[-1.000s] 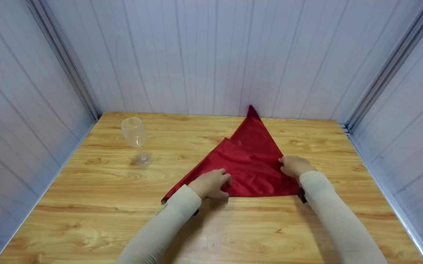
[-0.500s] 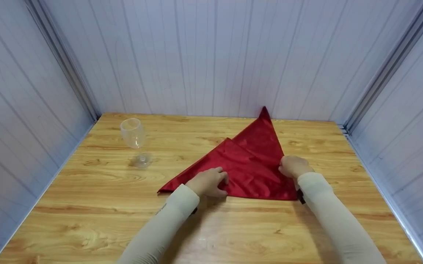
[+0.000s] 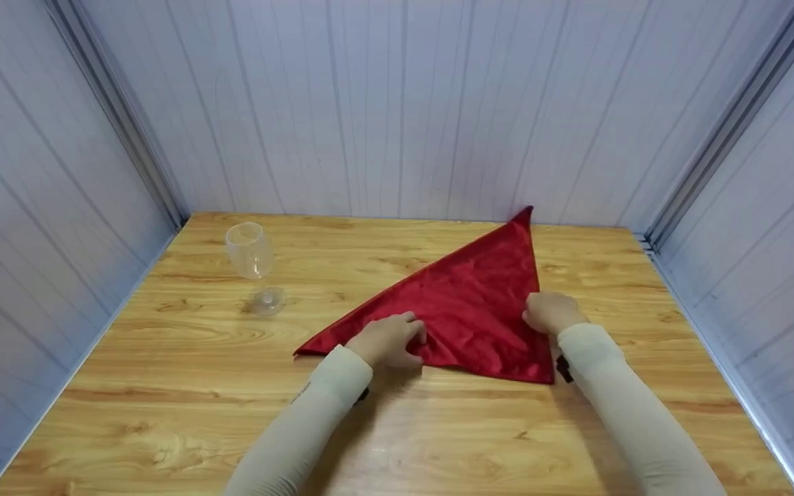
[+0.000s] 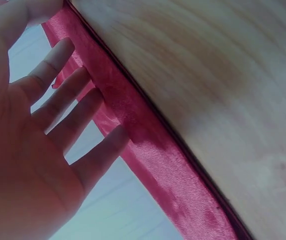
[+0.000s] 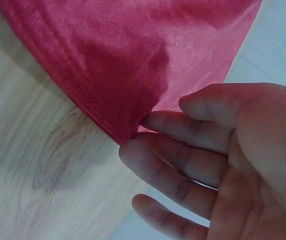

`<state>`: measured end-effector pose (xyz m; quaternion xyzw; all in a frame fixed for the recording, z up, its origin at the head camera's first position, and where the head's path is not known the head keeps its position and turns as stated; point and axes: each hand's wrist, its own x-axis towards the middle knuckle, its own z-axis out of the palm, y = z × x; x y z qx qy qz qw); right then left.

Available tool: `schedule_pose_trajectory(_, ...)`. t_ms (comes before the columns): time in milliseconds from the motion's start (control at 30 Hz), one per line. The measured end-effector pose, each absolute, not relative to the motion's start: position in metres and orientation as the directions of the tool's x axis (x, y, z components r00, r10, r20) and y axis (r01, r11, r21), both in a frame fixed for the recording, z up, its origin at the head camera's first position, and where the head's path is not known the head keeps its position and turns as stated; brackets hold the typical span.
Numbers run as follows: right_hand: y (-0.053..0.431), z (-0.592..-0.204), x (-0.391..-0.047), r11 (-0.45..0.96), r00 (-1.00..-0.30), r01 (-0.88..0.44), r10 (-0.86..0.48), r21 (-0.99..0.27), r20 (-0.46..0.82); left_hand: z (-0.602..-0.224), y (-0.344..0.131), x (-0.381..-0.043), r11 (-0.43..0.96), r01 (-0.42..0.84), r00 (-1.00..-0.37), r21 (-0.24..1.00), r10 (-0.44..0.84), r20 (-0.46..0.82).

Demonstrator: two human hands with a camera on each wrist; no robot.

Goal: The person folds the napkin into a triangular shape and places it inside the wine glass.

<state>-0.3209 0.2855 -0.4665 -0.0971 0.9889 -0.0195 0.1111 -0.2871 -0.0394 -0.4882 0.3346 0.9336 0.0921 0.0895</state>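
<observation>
A red satiny cloth napkin [image 3: 469, 303] lies on the table as a triangle, its long edge slanting up to a pointed far-right corner. My left hand [image 3: 386, 341] rests on its near-left part. Spread, lightly bent fingers [image 4: 90, 107] touch the cloth in the left wrist view, with the thumb apart. At the napkin's right edge is my right hand [image 3: 554, 313]. In the right wrist view its fingertips [image 5: 133, 152] touch the cloth's edge, and the thumb lies clear of the cloth.
A clear wine glass [image 3: 251, 255] stands upright at the back left of the wooden table [image 3: 458, 441]. Pale panelled walls [image 3: 369, 110] rise along the back and both sides.
The napkin's far corner has swung to the right, and its stepped upper edge has become one straight slanting edge. The near-right corner has slid slightly towards me. Both hands have hardly moved.
</observation>
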Motion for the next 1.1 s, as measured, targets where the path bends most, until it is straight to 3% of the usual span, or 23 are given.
schedule_pose_trajectory(600, 0.286, -0.464, -0.320, 0.978, -0.946, -0.210, -0.207, -0.016, -0.248, -0.490, -0.042, -0.288, 0.765, 0.601, -0.762, 0.229, 0.635, -0.122)
schedule_pose_trajectory(867, 0.309, -0.474, -0.330, 0.972, -0.963, -0.172, -0.200, -0.160, -0.181, -0.491, -0.036, -0.279, 0.721, 0.677, -0.720, 0.146, 0.690, -0.069)
schedule_pose_trajectory(1000, 0.324, -0.488, -0.334, 0.930, -0.957, -0.227, -0.268, -0.289, -0.114, -0.491, -0.033, -0.278, 0.709, 0.692, -0.709, 0.136, 0.703, -0.056)
schedule_pose_trajectory(1100, 0.333, -0.495, -0.334, 0.901, -0.935, -0.260, -0.325, -0.346, -0.145, -0.492, -0.032, -0.279, 0.709, 0.692, -0.710, 0.135, 0.703, -0.053)
